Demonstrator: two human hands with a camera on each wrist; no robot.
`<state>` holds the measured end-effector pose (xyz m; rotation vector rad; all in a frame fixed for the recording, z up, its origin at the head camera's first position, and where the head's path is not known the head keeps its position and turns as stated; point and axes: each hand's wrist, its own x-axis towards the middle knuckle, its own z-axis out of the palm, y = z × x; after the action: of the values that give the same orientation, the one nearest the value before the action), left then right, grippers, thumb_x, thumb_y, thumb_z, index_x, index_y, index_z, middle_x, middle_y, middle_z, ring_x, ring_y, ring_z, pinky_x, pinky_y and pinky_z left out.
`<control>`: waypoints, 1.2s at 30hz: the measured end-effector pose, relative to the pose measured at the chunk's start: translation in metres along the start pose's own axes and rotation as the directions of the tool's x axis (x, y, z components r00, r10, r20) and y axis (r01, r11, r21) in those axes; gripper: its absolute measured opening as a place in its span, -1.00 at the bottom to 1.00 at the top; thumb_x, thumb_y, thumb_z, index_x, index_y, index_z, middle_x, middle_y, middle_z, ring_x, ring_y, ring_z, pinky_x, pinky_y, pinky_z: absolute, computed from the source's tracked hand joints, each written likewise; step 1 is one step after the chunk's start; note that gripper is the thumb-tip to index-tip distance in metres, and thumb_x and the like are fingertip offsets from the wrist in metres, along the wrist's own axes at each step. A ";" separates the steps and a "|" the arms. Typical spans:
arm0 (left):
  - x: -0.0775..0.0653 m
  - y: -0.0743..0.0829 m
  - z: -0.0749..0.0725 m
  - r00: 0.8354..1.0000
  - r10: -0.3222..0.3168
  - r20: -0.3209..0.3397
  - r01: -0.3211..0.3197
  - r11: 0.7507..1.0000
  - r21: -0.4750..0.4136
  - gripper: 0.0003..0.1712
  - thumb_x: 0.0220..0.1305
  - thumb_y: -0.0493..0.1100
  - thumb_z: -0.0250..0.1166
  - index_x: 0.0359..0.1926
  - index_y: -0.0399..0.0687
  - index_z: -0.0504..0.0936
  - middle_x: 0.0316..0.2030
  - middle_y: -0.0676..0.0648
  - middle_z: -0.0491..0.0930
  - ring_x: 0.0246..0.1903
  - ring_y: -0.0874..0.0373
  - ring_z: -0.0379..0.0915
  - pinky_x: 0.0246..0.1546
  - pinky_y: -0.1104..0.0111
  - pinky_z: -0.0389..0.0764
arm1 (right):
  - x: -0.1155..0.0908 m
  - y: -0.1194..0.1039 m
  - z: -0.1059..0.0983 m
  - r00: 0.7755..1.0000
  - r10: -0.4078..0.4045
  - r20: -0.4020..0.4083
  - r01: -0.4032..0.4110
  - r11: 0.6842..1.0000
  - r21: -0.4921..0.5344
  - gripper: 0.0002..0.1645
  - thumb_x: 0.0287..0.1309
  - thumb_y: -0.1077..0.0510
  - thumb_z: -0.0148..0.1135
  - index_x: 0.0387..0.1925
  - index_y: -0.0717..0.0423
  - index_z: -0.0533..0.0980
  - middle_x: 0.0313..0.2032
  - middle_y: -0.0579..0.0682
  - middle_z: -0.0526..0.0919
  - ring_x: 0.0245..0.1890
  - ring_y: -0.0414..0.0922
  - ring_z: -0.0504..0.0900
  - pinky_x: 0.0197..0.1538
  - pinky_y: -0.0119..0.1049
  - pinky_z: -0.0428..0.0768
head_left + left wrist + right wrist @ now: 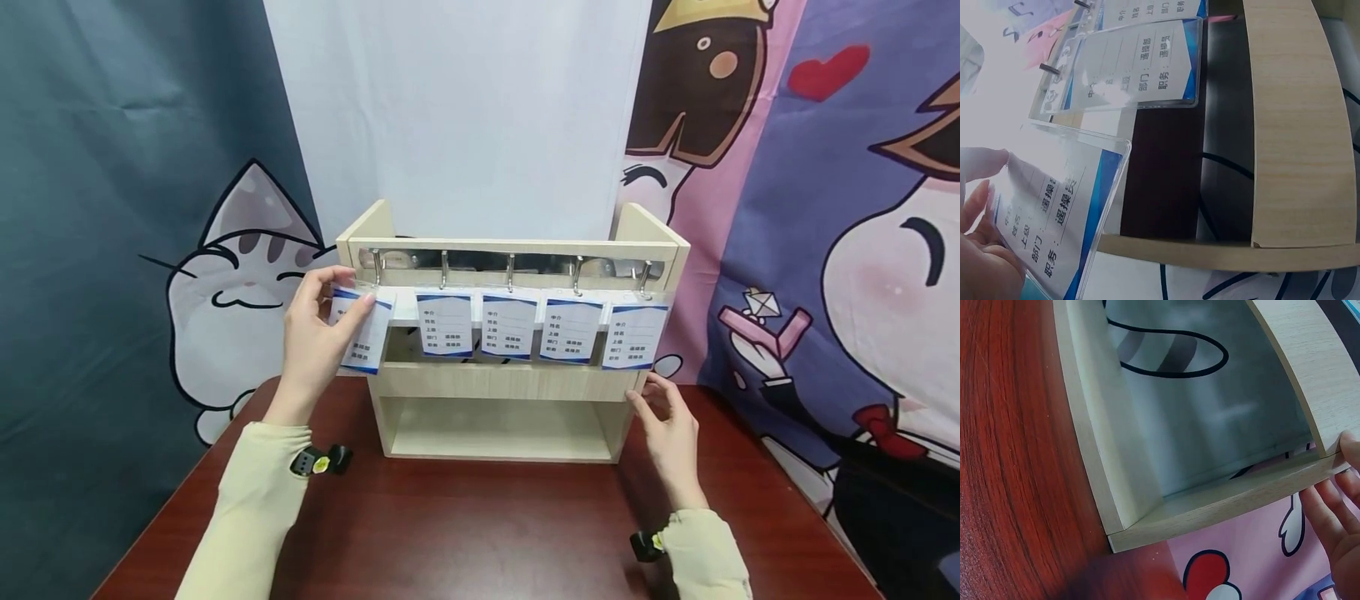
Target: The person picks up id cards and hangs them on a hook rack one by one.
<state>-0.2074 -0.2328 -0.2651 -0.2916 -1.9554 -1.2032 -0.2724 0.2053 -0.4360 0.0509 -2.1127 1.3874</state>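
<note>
My left hand [318, 329] pinches a clear-sleeved ID badge [1072, 219] by its upper part, under the leftmost hook [377, 265] of a pale wooden rack [480, 382]. The badge has a white card with blue corners and printed lines, and it tilts slightly. More ID badges [444, 325] hang in a row to its right from metal hooks [512, 273]. At the rack's right side panel, my right hand [667, 429] holds the edge, thumb on the front and fingers along the outer side, as the right wrist view shows.
The rack stands on a reddish-brown table [480, 533], with an open lower compartment [498, 429]. Behind it hang a white cloth [457, 108] and cartoon-printed curtains [787, 208]. Each wrist carries a small black camera on a strap [311, 461].
</note>
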 end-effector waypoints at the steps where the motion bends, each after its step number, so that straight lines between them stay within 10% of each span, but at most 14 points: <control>1: 0.001 0.001 0.001 1.000 0.000 -0.001 0.000 1.000 -0.001 -0.54 0.32 -0.20 0.39 0.19 -0.21 0.52 0.01 -0.08 0.48 -0.10 0.20 0.30 -0.07 0.51 0.43 | 0.000 0.000 0.000 1.000 0.001 0.000 -0.001 1.000 -0.002 -0.50 0.25 0.12 0.42 0.21 -0.01 0.55 -0.15 0.02 0.67 -0.21 -0.44 0.55 -0.21 -0.68 0.49; 36: 0.007 0.004 0.010 0.999 -0.050 0.009 0.049 0.992 0.115 -0.54 0.34 -0.17 0.37 0.17 -0.27 0.52 0.03 -0.16 0.51 -0.09 0.12 0.36 -0.11 0.42 0.39 | 0.002 0.001 0.000 0.999 -0.032 -0.003 0.032 0.999 -0.018 -0.49 0.23 0.10 0.44 0.20 0.01 0.55 -0.17 0.02 0.68 -0.22 -0.48 0.53 -0.18 -0.64 0.42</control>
<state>-0.2152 -0.2238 -0.2601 -0.1925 -2.0444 -1.1173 -0.2747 0.2067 -0.4356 0.0749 -2.1126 1.3493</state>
